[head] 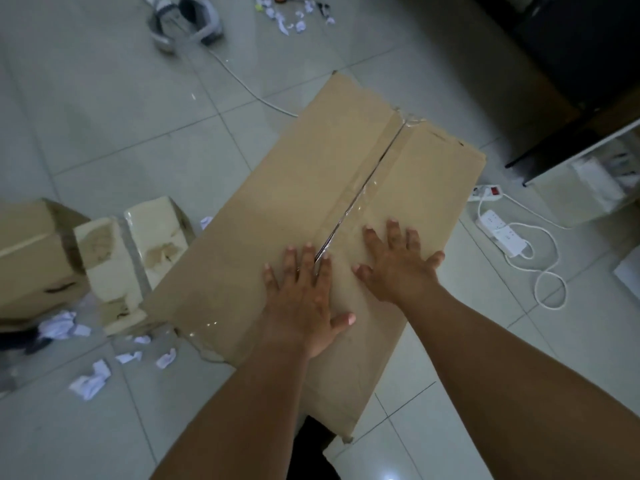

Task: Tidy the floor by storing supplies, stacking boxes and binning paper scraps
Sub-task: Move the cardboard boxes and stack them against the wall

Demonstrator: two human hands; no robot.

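Observation:
A large brown cardboard box point(294, 188) lies on the tiled floor in front of me, its two top flaps meeting along a taped seam. My left hand point(304, 299) rests flat on the left flap with fingers spread, its fingertips at the seam. My right hand point(398, 265) lies flat on the right flap, fingers apart. Neither hand holds anything. Crumpled white paper scraps point(90, 377) are scattered on the floor at the lower left, and more paper scraps point(294, 19) lie at the top.
To the left stand a smaller brown box point(34, 258) and a torn, opened box point(138, 251). A white cable point(242, 84) runs past the big box from grey shoes point(183, 22). Power strips point(502, 233) lie on the right beside dark furniture point(581, 98).

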